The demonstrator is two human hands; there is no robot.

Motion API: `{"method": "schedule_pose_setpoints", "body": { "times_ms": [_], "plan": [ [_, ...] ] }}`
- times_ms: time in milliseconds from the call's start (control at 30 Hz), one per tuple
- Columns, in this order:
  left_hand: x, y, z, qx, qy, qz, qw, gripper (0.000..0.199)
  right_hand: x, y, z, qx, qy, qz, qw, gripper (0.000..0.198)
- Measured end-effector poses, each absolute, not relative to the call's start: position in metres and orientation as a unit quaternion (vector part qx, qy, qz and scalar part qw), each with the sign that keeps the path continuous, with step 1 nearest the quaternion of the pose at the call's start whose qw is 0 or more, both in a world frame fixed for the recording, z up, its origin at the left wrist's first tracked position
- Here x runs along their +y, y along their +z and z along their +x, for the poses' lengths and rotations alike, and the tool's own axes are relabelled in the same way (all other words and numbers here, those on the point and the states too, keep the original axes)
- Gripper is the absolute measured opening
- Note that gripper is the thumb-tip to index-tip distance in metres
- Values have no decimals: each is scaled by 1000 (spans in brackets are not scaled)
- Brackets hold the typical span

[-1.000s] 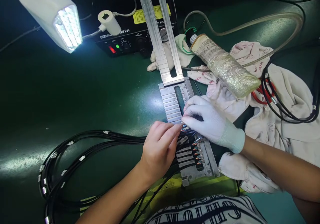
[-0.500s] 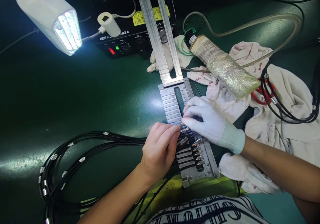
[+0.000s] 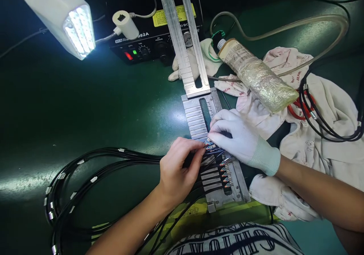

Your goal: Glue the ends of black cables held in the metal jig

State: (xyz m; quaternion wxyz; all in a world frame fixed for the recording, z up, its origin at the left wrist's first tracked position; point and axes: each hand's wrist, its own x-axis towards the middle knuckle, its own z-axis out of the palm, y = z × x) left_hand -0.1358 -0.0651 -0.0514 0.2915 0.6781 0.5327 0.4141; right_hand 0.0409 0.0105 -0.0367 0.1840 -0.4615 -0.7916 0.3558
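Note:
My bare left hand [image 3: 179, 168] pinches at the stripped end of a black cable, where small blue and orange wires [image 3: 209, 146] show. From the other side my right hand [image 3: 241, 141], in a white glove with a pale green cuff, closes thumb and fingers on the same cable end; its fingertips partly hide it. Both hands are over a slotted metal fixture [image 3: 196, 120]. In its lower slots lie several cable ends with small metal connectors [image 3: 224, 174]. A bundle of black cables [image 3: 133, 157] runs leftward from beneath my left hand.
An LED lamp [image 3: 79, 31] shines from upper left. Behind stands a black dispenser controller [image 3: 136, 50] with a white socket [image 3: 126, 24] before it. A plastic-wrapped bottle [image 3: 258, 75] lies on white cloths [image 3: 327, 111] at right, near looped black cables [image 3: 321, 132] and a clear hose [image 3: 298, 20].
My left hand's fingers have straightened somewhat and shifted slightly, opening a gap between thumb and palm and baring more of the coloured wires. My right hand stays nearly in place.

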Motion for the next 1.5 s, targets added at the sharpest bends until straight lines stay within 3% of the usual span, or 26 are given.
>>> {"method": "schedule_pose_setpoints", "body": {
  "times_ms": [133,467,733,1500],
  "plan": [
    [-66,-48,-136,582,395,614,358,7,10,-38,40,-798,341,-461,186,22],
    [-62,-30,-140,591,389,532,464,9,4,-29,41,-774,394,-438,234,16],
    [-61,-2,-145,575,310,489,577,11,-9,-14,40,-753,446,-418,242,14],
    [-59,-7,-141,545,321,481,606,21,-18,-14,39,-710,511,-424,233,18]
  ]
}}
